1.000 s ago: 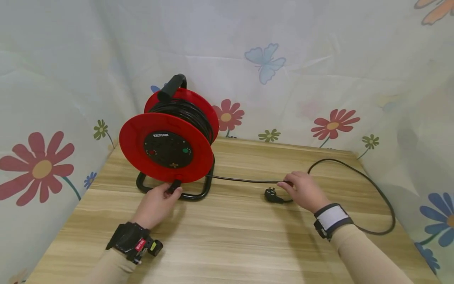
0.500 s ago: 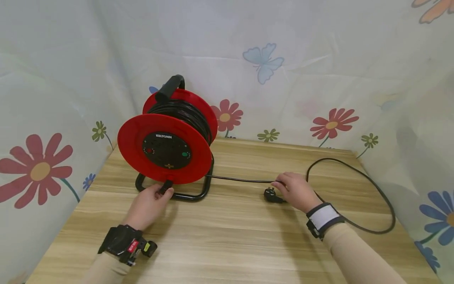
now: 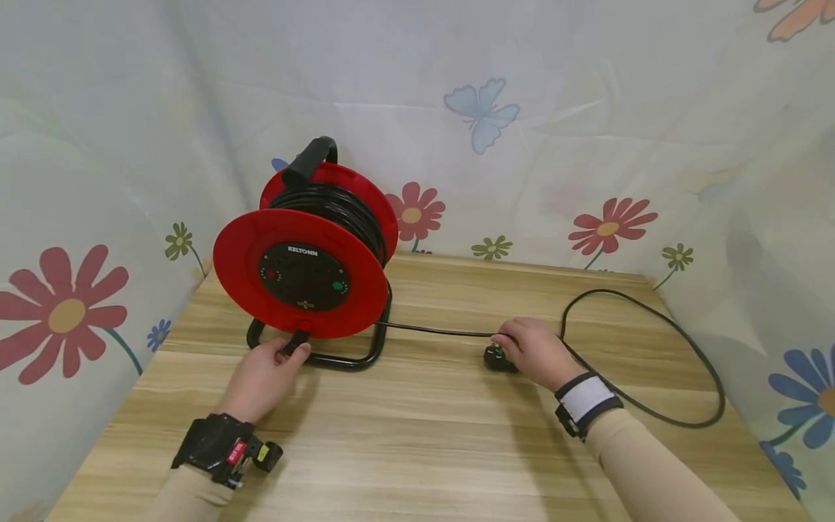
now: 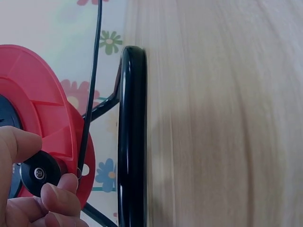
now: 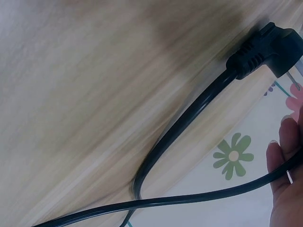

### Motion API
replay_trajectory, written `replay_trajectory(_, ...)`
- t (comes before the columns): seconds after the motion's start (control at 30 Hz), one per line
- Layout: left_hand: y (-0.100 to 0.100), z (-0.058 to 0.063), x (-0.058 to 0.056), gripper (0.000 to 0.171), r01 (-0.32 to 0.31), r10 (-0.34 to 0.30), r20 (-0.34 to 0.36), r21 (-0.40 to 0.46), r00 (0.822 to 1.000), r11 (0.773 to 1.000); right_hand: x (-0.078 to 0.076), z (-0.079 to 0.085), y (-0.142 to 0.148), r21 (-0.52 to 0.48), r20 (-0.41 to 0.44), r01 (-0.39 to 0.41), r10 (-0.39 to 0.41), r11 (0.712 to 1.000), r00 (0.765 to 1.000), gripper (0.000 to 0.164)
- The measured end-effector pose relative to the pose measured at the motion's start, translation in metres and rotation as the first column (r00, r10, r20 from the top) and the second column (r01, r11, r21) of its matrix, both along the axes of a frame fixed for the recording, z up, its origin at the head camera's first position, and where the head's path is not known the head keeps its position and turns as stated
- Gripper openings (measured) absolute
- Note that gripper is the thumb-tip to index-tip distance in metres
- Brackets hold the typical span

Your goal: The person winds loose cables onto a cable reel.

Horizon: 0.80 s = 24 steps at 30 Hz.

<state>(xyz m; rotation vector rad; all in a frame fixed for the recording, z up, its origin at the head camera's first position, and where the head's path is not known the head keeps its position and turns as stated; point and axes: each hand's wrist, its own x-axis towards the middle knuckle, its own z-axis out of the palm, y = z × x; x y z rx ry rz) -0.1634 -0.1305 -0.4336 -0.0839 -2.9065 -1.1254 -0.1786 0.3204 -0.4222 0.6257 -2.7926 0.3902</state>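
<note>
A red cable reel [image 3: 238, 279] with black cord wound between its discs stands at the left on a black tube frame [image 3: 346, 362]. My left hand [image 3: 257, 377] holds the black crank knob [image 3: 295, 342] at the bottom of the front disc. In the left wrist view, thumb and fingers surround the knob [image 4: 31, 177]. From the reel a black cable [image 3: 437, 331] runs right to my right hand [image 3: 531, 351], which pinches it. The black plug [image 3: 498, 359] lies just below that hand, its prongs up. In the right wrist view, the cable [image 5: 213, 195] passes over the fingers.
The cable's slack makes a wide loop [image 3: 707, 355] on the right side of the wooden table [image 3: 417, 449]. A pale flower-print cloth [image 3: 391, 80] closes off the back and both sides. A black carry handle [image 3: 309, 161] tops the reel.
The reel's front disc has turned slightly clockwise, and the left hand has gone left with the knob. My right hand has shifted left towards the reel, holding the cable.
</note>
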Motion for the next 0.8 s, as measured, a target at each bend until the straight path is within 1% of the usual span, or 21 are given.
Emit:
replay_trajectory(0.2, -0.002, 0.005, 0.001, 0.048, -0.016, 0.016, 0.021, 0.025, 1.000, 1.000, -0.002, -0.003, -0.004, 0.012, -0.011, -0.001, 0.001, 1.000, 1.000, 0.014)
replay_trajectory(0.4, -0.004, 0.013, 0.002, 0.052, -0.046, 0.039, 0.069, 0.111, 0.997, 0.993, -0.004, -0.004, -0.010, 0.002, -0.008, -0.004, 0.004, 1.000, 1.000, 0.016)
replay_trajectory(0.6, -0.010, 0.009, -0.001, 0.054, -0.059, 0.046, 0.091, 0.141, 0.995, 0.988, -0.004, -0.004, -0.015, -0.016, 0.013, -0.011, 0.011, 1.000, 1.000, 0.015)
replay_trajectory(0.8, -0.013, 0.008, -0.001, 0.051, -0.077, 0.063, 0.084, 0.176, 0.994, 0.981, -0.005, -0.005, -0.018, -0.021, 0.031, -0.012, 0.012, 1.000, 0.999, 0.016)
